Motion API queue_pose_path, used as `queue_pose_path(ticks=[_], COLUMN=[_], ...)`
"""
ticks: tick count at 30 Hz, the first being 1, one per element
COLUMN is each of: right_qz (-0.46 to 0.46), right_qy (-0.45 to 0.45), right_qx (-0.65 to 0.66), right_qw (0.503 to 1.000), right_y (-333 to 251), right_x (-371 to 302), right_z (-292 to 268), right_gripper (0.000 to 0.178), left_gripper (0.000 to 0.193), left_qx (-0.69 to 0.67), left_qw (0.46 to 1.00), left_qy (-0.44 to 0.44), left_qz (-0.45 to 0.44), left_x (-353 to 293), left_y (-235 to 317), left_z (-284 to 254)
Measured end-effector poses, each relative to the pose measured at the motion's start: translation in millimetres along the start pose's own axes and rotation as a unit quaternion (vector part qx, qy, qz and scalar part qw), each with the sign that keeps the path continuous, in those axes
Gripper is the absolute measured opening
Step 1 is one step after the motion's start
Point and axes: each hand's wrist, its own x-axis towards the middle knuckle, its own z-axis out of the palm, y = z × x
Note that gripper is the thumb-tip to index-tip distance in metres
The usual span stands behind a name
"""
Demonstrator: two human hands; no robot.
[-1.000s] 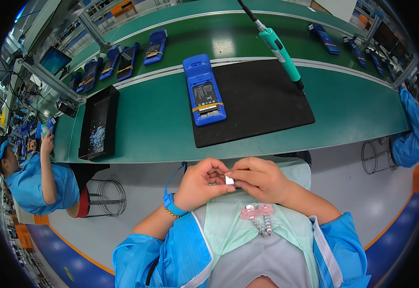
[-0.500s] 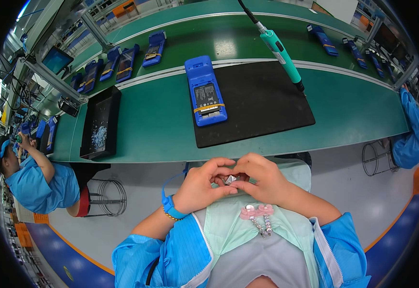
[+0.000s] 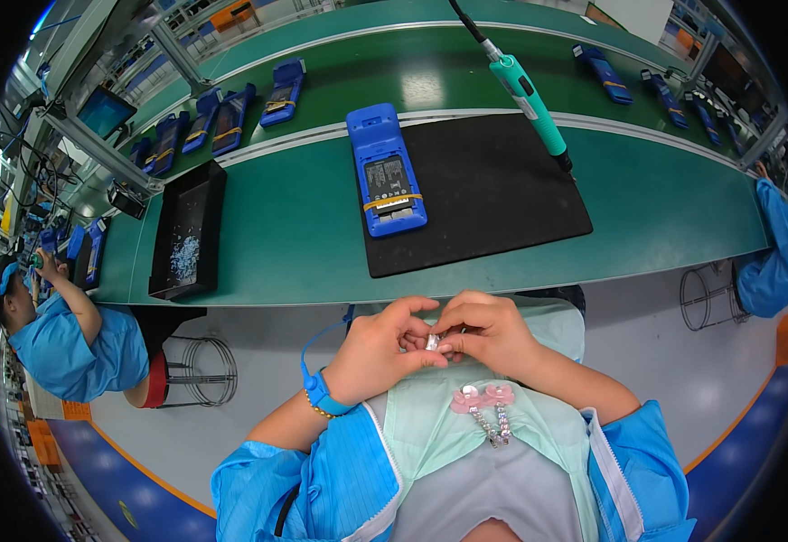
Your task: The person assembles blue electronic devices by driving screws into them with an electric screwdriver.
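Close in front of my body, just off the bench's near edge, both hands meet around a small shiny silver piece (image 3: 432,342); its exact kind is too small to make out. My left hand (image 3: 378,352), with a blue strap on its wrist, is closed with thumb and fingers around the piece. The bent fingertips of my right hand (image 3: 495,336) pinch at its right side. Beyond them a blue handheld device (image 3: 377,135) lies back up on a black mat (image 3: 493,203), its battery exposed and a yellow band around its lower part.
A teal electric screwdriver (image 3: 528,101) hangs from a cable over the mat's right side. To the left, a black tray (image 3: 163,262) holds small screw-like bits. More banded blue devices (image 3: 281,95) lie along the green line behind. A co-worker (image 3: 73,343) sits at far left.
My right fingers have shifted around the silver piece, which has turned and now looks narrower. The blue devices on the green line behind have moved slightly left.
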Motion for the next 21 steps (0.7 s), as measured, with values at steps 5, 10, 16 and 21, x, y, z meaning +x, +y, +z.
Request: queue_pose_path(ticks=[5, 10, 16, 21], right_qz=[0.07, -0.104, -0.114, -0.032], right_qy=[-0.004, 0.033, 0.052, 0.034], right_qx=[0.109, -0.147, -0.186, -0.047], right_qw=[0.992, 0.983, 0.975, 0.998], right_y=[5.6, -0.4, -3.0, -0.3], right_x=[-1.9, -1.0, -1.8, -4.9], right_z=[-4.0, 0.9, 1.8, 6.3], right_gripper=[0.011, 0.008, 0.011, 0.006], left_gripper=[0.064, 0.056, 0.031, 0.02], left_qx=[-0.022, -0.013, -0.053, -0.083], left_qw=[0.999, 1.0, 0.997, 0.993], left_qy=[-0.037, 0.007, 0.048, 0.081], left_qz=[-0.03, 0.003, 0.009, 0.019], left_x=[0.1, -1.9, -1.0, -2.0], left_y=[3.6, -3.1, -5.4, -6.6], left_z=[0.3, 5.7, 7.6, 8.0])
